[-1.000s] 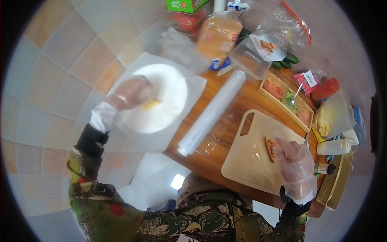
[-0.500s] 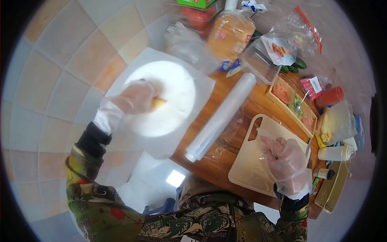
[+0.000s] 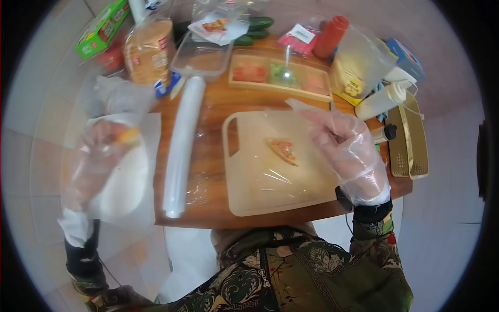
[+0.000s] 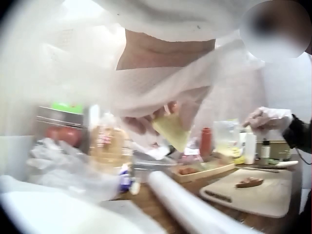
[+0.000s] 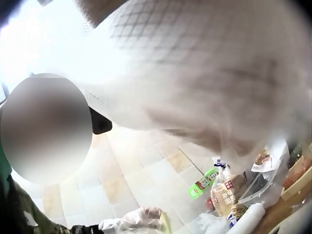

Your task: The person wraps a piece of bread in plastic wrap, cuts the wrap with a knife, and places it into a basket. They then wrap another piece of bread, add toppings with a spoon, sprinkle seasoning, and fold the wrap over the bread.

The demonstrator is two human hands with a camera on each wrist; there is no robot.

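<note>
In a clear plastic glove, my left hand pinches a yellow slice over the left side, by the white round plate. The left wrist view shows the yellow slice hanging from the fingertips. My right hand, also gloved, is raised above the right edge of the cream cutting board, its fingers loosely bent with nothing seen in them. On the board lies a topped bread piece, touched by neither hand.
A plastic-wrap roll lies between plate and board. Behind stand bagged bread, a clear container and a wooden tray of fillings. To the right are a white bottle and a basket.
The head view has turned toward the board. My left hand has lifted the yellow slice up off the white plate. The right hand has moved off the bread piece, which shows fully.
</note>
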